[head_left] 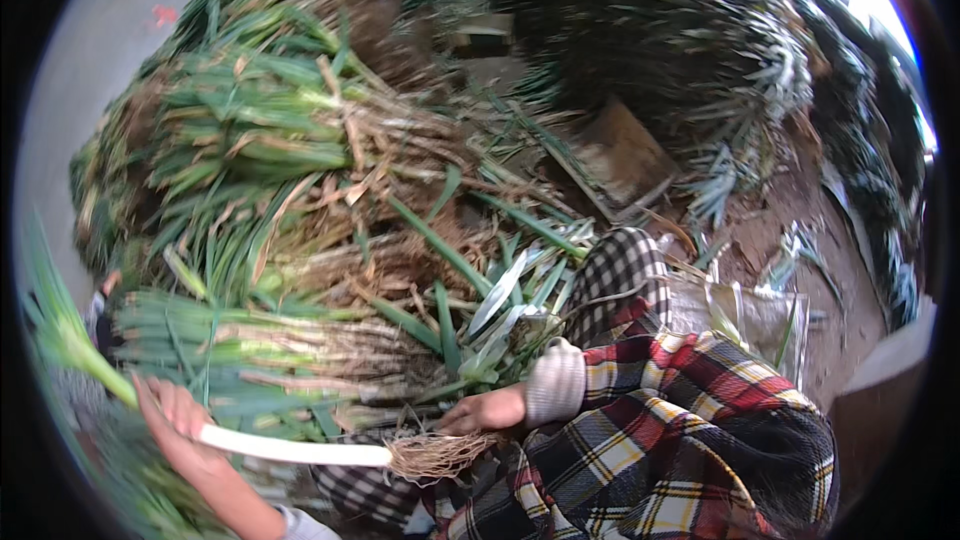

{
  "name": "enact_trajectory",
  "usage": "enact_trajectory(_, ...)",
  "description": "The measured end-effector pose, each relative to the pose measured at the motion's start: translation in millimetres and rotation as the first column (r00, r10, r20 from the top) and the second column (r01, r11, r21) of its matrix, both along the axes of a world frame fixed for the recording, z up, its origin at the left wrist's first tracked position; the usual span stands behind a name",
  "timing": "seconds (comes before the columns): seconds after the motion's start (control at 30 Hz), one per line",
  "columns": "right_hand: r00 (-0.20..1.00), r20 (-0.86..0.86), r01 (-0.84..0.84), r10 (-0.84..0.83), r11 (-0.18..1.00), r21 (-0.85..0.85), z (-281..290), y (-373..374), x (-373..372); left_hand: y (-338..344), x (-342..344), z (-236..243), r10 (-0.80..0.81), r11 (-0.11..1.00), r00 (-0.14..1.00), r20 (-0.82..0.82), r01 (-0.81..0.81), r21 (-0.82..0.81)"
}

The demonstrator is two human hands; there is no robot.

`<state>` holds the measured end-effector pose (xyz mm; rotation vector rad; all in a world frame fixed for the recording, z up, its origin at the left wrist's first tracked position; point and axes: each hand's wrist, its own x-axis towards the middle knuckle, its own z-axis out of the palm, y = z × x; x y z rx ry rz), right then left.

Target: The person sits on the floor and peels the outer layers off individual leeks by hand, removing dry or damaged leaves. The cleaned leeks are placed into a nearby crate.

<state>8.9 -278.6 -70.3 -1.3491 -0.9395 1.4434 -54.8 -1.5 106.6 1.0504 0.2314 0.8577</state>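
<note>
My left hand (175, 420) grips a long leek (290, 447) by its stalk, green leaves rising at the left edge and white shank lying crosswise. My right hand (475, 412) has its fingers curled at the upper edge of the leek's bushy roots (435, 458); its fingertips are partly hidden, so what it holds is unclear. Just beyond both hands lies a row of leeks (260, 330) with brown roots to the right. My checked clothing (650, 420) fills the lower right.
Tall heaps of leeks rise at upper left (240, 110) and upper right (640, 10). A brown board (620, 155) lies between them, with loose leaves around it. A pale sack (735, 305) is on the dirt floor (800, 240) at right. Grey ground (120, 30) shows at far left.
</note>
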Motion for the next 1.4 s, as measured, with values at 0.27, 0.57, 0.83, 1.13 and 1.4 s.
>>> enact_trajectory(0.27, 0.841, -0.541, 0.138, -0.022, 0.975, 0.175, 32, 5, -32, 91, -29, 23, -0.026, 0.999, 0.974, -0.226, 0.035, 0.036)
enact_trajectory(0.57, 0.983, -0.184, -0.022, 0.023, 1.0, 0.008, 22, 9, -26, 194, -89, 6, 0.33, 0.929, 0.902, -0.276, -0.26, 0.263)
enact_trajectory(0.83, 0.397, 0.912, 0.268, -0.1, 0.963, -0.011, -79, -9, 31, 407, -385, -21, 0.998, -0.053, 0.001, 0.06, 0.498, 0.865)
enact_trajectory(1.13, 0.529, 0.832, 0.105, 0.165, 0.961, -0.257, -178, 112, 40, 196, -155, -110, 0.879, 0.379, 0.152, -0.452, 0.353, 0.855)
enact_trajectory(1.4, 0.802, 0.595, 0.116, 0.05, 0.964, -0.238, -214, 147, 60, 42, -23, -144, 0.074, 0.845, 0.447, -0.891, 0.446, 0.294)
